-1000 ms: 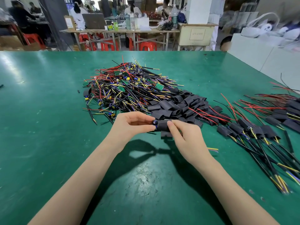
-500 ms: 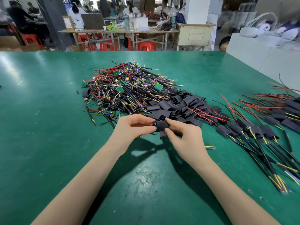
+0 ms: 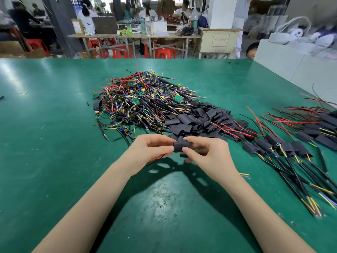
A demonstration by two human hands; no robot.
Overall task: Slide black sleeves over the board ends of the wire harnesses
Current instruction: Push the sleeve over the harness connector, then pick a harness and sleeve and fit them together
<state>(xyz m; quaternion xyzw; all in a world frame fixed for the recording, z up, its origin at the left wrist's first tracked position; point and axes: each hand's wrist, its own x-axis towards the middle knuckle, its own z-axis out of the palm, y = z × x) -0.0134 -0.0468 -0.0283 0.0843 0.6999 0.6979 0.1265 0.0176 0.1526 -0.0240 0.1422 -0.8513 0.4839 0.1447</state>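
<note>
Green matting covers your table (image 3: 54, 161), the largest thing here. Toward its far middle lies one big tangle of unsleeved wire harnesses (image 3: 138, 103), too many to count, and one heap of loose black sleeves (image 3: 198, 121) touches that tangle's right side. Along the right edge the sleeved harnesses (image 3: 284, 148) lie in two loose groups. Your two bare forearms come up from the near edge and meet above the table's middle. Your left hand (image 3: 147, 150) pinches the wire end of one harness, with red wire curling beneath the palm. Your right hand (image 3: 209, 154) grips one black sleeve (image 3: 180, 146) between thumb and forefinger, touching the left fingertips.
</note>
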